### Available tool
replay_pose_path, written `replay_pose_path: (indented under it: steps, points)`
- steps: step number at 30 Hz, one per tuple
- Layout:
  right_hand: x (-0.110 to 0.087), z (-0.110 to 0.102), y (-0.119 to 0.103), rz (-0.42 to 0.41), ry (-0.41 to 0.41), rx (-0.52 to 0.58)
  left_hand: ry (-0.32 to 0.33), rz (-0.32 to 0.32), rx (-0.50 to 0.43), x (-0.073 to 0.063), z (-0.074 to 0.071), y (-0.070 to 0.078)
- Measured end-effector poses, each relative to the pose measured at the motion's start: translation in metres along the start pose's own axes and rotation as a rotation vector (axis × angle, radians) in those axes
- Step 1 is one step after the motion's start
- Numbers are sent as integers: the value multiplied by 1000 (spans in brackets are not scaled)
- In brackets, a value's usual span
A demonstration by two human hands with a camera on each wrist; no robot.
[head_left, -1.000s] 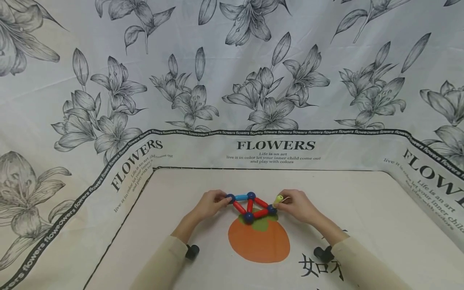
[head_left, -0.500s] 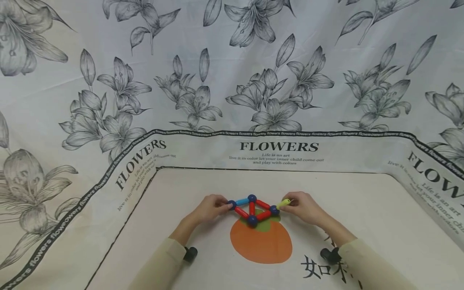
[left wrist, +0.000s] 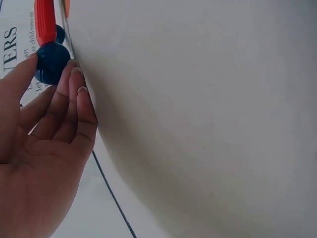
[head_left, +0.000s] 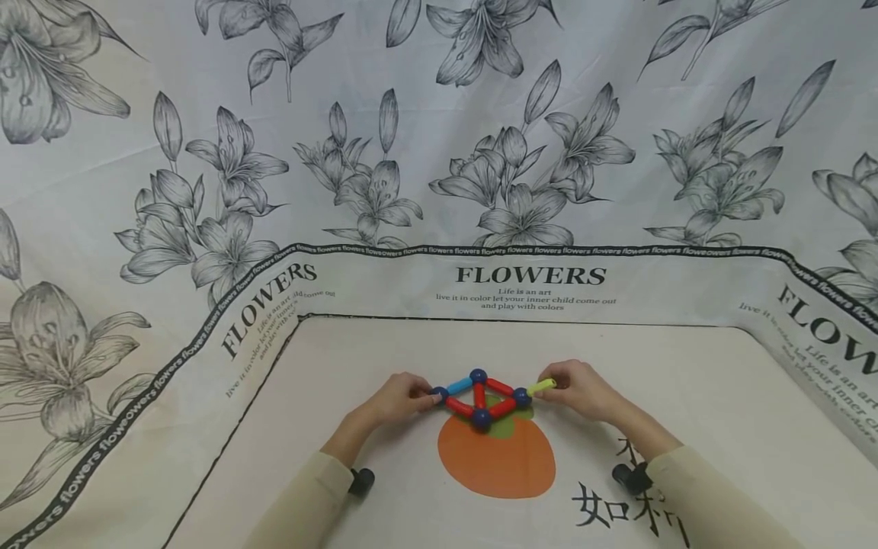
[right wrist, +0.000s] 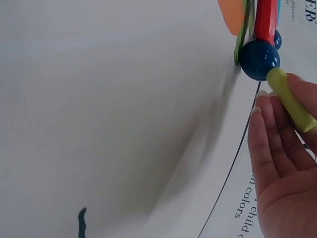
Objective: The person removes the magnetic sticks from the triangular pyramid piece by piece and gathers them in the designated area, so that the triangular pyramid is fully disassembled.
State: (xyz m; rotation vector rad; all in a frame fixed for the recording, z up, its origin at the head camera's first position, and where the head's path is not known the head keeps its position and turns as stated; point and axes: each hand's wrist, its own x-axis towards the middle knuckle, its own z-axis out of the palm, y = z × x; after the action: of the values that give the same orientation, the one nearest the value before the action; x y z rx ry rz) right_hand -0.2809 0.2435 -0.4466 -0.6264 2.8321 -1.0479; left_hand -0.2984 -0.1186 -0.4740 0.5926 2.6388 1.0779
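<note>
In the head view, a diamond-shaped frame of a magnetic building toy joins several dark blue balls with red rods (head_left: 503,408) and one light blue rod (head_left: 460,385). My left hand (head_left: 398,398) pinches the ball (left wrist: 52,63) at the frame's left corner between thumb and fingertips. At the opposite corner, my right hand (head_left: 579,390) pinches a yellow-green rod (right wrist: 290,99) between thumb and fingers. The rod's near end meets the right corner ball (right wrist: 259,60), and its other end points outward to the right. One red rod (head_left: 479,395) spans the middle of the diamond.
Beneath the frame lies a pale tablecloth (head_left: 384,488) printed with an orange persimmon (head_left: 497,461) and black characters (head_left: 600,505). Behind it, a flower-printed fabric (head_left: 370,267) rises at the back and sides. Dark wrist cameras (head_left: 361,482) sit at both sleeves.
The yellow-green rod has swung from pointing up to pointing out to the right, with my right hand moving slightly outward. My left hand keeps its pinch as its corner dips a little toward me.
</note>
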Motion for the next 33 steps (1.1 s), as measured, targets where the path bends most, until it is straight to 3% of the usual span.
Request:
replay_pose_path:
  steps: [10, 19, 33]
  points:
    - [1, -3, 4, -33, -36, 8, -26, 0, 12, 0, -1, -1]
    - [0, -5, 10, -50, -85, 8, -23, 47, 10, 3, 2, -4]
    - [3, 0, 15, -13, -123, -10, -34, -9, 42, 2, 2, 1]
